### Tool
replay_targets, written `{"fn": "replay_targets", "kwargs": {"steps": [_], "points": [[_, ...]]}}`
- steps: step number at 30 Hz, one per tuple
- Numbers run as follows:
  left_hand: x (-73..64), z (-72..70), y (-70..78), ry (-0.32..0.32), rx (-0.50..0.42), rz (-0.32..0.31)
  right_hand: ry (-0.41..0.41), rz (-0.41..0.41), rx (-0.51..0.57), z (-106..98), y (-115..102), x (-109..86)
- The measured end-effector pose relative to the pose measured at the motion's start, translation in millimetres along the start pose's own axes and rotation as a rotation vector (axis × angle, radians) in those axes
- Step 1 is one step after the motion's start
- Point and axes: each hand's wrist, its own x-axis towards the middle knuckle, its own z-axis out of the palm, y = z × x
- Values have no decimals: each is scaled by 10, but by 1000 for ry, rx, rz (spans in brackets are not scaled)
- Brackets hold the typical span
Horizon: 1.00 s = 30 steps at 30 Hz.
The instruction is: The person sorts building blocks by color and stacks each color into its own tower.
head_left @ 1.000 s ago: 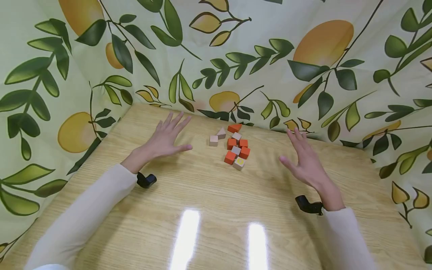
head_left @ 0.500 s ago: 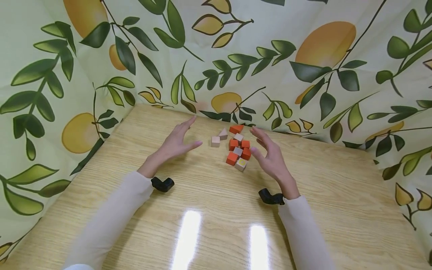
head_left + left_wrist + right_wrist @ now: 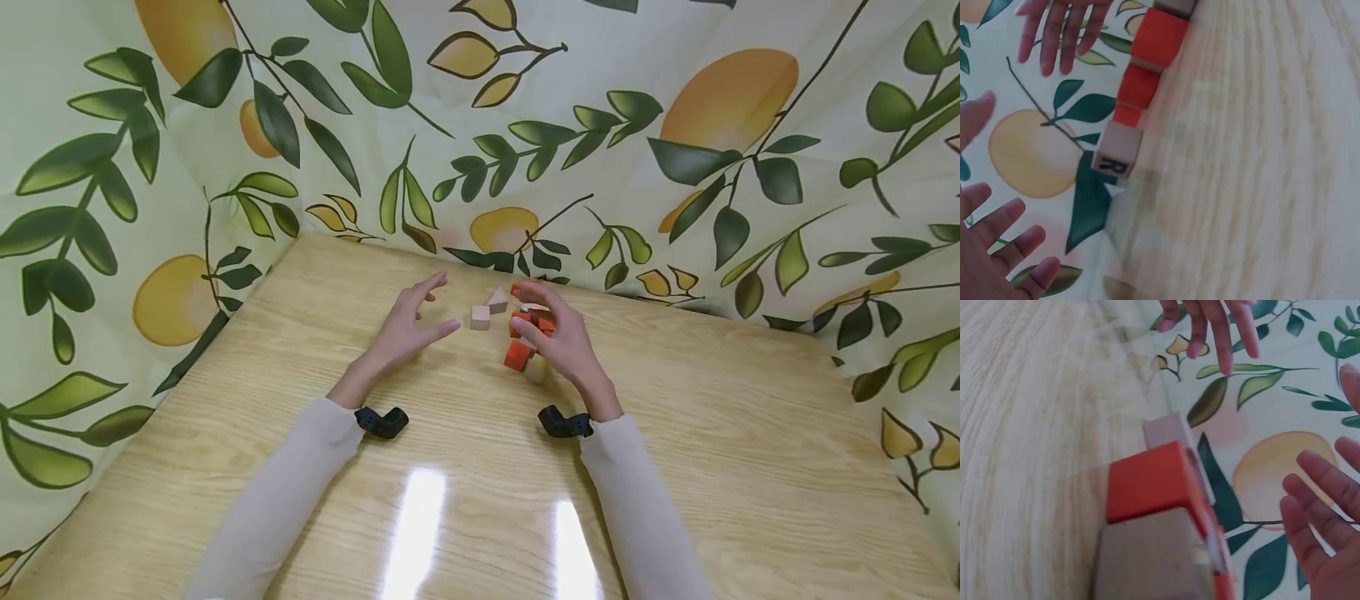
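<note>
A cluster of small toy blocks lies on the wooden table. My right hand is over the cluster, thumb and fingers apart, hiding part of it from the head camera. Below its thumb show a red cube and a pale cube with a yellow mark. To the left sit a plain wooden cube and a wooden triangular block. Left of these, my left hand hovers with spread thumb and loosely bent fingers, holding nothing. In the left wrist view, one wooden cube bears a letter R.
A cloth printed with leaves and orange fruit hangs behind the table and along its sides. Each wrist carries a black camera mount. Two bright light reflections lie on the near tabletop.
My right hand has swept left from the right side of the table to over the cluster. My left hand has moved slightly right, its fingers less spread. The blocks appear unmoved.
</note>
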Motion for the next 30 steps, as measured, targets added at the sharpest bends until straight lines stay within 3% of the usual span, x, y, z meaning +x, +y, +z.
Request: {"fn": "replay_targets", "kwargs": {"steps": [4, 11, 16, 19, 24, 30], "points": [[43, 82, -50, -10, -11, -23, -25, -7, -40, 46, 32, 50], [106, 164, -163, -37, -91, -77, -78, -1, -138, 167, 549, 200], [88, 200, -218, -39, -193, -60, -90, 17, -227, 242, 613, 264], [76, 245, -265, -57, -204, -57, -82, 46, -242, 268, 636, 276], [59, 295, -293, -77, -118, -73, -115, 109, -290, 297, 658, 284], [124, 379, -279, -77, 105, -116, -109, 124, -317, 304, 673, 299]]}}
